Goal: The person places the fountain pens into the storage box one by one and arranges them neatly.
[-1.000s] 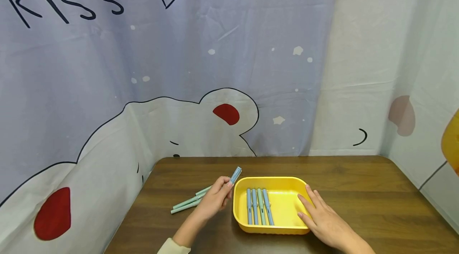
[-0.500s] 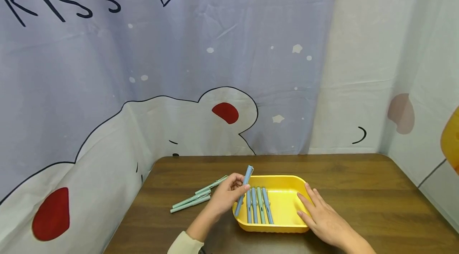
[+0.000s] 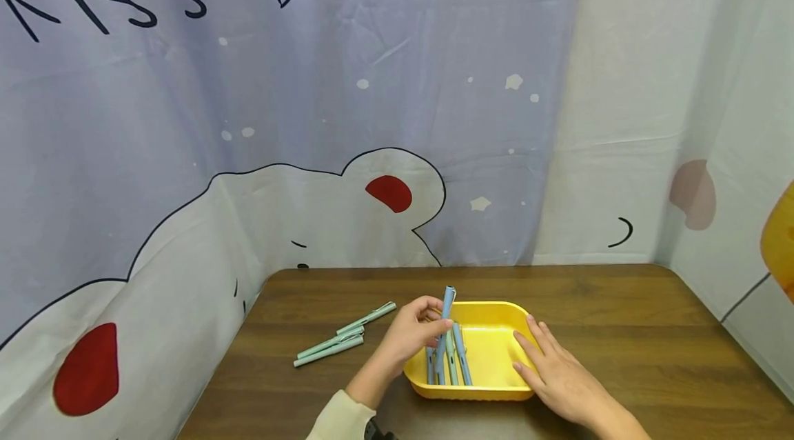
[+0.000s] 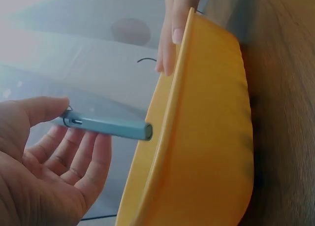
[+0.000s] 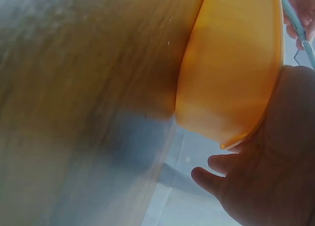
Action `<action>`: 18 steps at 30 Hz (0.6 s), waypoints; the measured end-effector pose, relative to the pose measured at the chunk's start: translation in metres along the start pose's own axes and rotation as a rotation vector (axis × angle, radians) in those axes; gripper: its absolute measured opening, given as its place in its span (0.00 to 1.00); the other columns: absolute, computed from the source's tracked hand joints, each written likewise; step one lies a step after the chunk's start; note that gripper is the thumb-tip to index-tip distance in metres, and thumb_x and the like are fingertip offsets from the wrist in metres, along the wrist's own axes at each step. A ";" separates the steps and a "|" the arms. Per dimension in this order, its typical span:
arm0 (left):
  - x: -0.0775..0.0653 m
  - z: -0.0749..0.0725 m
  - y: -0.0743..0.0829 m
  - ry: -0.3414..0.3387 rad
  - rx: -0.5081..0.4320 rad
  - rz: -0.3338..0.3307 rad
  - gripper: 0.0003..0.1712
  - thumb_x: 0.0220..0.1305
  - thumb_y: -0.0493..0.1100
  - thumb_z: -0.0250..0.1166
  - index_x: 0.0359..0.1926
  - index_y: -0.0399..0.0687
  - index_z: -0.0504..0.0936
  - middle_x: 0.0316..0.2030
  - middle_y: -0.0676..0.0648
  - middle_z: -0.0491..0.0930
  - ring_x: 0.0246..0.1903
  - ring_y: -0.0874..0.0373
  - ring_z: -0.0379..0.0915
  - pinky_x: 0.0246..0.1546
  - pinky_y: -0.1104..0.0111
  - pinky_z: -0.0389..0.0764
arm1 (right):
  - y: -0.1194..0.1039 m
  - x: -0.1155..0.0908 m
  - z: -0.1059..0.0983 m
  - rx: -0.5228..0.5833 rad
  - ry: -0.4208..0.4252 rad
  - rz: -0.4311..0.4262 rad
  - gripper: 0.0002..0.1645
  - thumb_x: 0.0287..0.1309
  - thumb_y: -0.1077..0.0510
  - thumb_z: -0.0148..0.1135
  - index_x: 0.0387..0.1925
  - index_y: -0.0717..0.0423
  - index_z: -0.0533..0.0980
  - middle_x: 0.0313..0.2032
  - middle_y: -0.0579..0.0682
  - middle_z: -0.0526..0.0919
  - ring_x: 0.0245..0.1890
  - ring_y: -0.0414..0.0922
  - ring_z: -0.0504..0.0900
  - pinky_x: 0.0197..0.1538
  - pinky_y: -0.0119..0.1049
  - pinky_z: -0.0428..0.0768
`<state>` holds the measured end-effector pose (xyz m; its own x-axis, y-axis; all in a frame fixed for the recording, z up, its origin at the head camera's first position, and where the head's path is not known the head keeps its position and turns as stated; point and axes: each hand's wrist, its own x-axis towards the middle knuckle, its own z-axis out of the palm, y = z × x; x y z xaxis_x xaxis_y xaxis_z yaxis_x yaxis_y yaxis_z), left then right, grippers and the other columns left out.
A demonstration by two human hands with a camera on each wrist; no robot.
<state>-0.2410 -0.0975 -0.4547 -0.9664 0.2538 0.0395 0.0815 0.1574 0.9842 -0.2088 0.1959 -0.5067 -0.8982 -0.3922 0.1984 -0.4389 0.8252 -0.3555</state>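
Observation:
My left hand (image 3: 409, 331) pinches a blue pen (image 3: 447, 303) between thumb and fingers, over the left part of a yellow tray (image 3: 474, 392). In the left wrist view this pen (image 4: 110, 126) points its end toward the tray's rim. Inside the tray several pens lie side by side, among them a green pen (image 3: 452, 361) and a blue pen (image 3: 462, 355); the held pen and my hand partly hide the leftmost ones. My right hand (image 3: 561, 376) rests on the tray's right rim, with fairly straight fingers reaching over the inside.
Three green pens (image 3: 329, 352) lie on the brown wooden table (image 3: 620, 330), left of the tray. A printed curtain (image 3: 484, 116) hangs behind the table's far edge. Bare yellow floor shows in the tray's right part.
My left hand has carried the blue pen rightward from beside the tray to over the pens inside, turning it more upright. The right hand stays at the rim.

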 end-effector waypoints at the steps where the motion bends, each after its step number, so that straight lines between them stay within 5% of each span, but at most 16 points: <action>1: 0.001 0.002 0.000 -0.003 -0.016 -0.012 0.18 0.64 0.44 0.71 0.51 0.42 0.79 0.35 0.48 0.78 0.32 0.57 0.76 0.35 0.61 0.85 | 0.000 0.000 0.000 0.001 0.003 -0.002 0.36 0.75 0.39 0.50 0.72 0.58 0.68 0.78 0.63 0.52 0.75 0.67 0.55 0.64 0.69 0.66; 9: 0.011 0.023 -0.003 -0.002 -0.087 -0.080 0.15 0.64 0.39 0.70 0.47 0.39 0.76 0.32 0.49 0.76 0.28 0.58 0.77 0.30 0.59 0.87 | 0.002 0.002 -0.002 0.001 0.074 -0.027 0.41 0.71 0.36 0.56 0.72 0.59 0.67 0.76 0.62 0.58 0.74 0.69 0.55 0.65 0.70 0.64; 18: 0.024 0.050 -0.010 0.009 -0.065 -0.133 0.14 0.64 0.41 0.71 0.45 0.39 0.78 0.33 0.47 0.78 0.28 0.56 0.79 0.29 0.61 0.87 | 0.003 0.003 -0.002 -0.049 0.051 -0.001 0.42 0.71 0.32 0.52 0.74 0.53 0.66 0.77 0.62 0.54 0.75 0.68 0.54 0.67 0.69 0.62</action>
<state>-0.2525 -0.0458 -0.4719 -0.9699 0.2260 -0.0907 -0.0631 0.1266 0.9899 -0.2130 0.1982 -0.5059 -0.8948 -0.3731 0.2455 -0.4371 0.8440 -0.3107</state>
